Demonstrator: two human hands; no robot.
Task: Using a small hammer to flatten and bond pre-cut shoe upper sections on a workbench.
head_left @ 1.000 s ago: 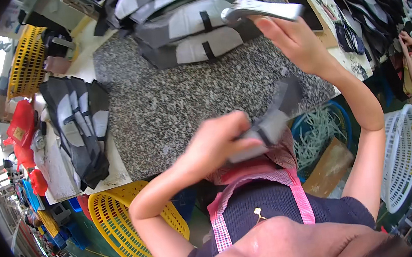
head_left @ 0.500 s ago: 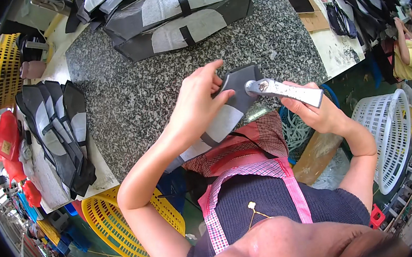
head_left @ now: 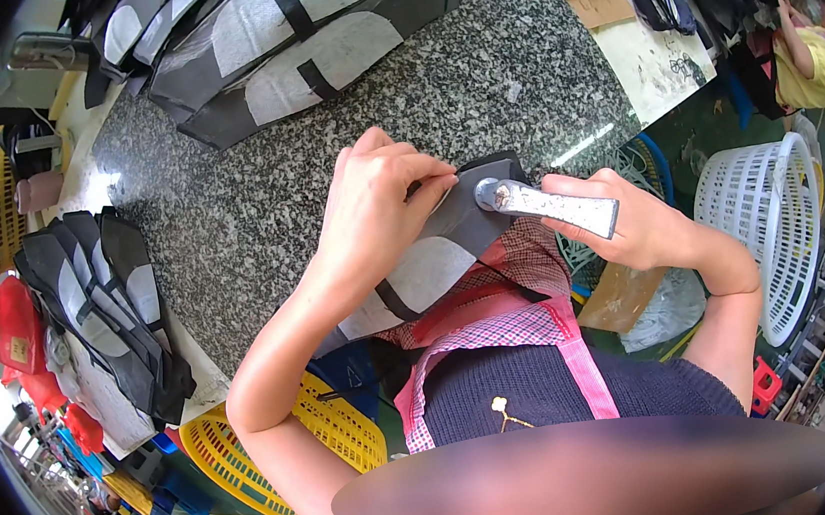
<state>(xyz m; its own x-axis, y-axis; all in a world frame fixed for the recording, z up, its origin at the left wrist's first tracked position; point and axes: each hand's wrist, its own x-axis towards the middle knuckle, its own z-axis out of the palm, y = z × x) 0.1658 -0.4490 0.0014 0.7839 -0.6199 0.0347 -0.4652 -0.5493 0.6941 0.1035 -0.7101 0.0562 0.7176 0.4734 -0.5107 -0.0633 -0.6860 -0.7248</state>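
At the near edge of the bench (head_left: 216,208), a grey piece (head_left: 426,274) seems half-worked: left hand (head_left: 367,207) pinching it, right hand (head_left: 635,219) gripping a hammer (head_left: 558,208); the far pile's (head_left: 326,57) progress is unclear.

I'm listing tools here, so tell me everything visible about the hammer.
The hammer looks like scuffed, silvery metal with darker worn spots. One end is round; the other flares to a straight edge. Its round end, to the left, overlaps the grey piece in view; contact is unclear. The right hand holds it, hiding any handle.
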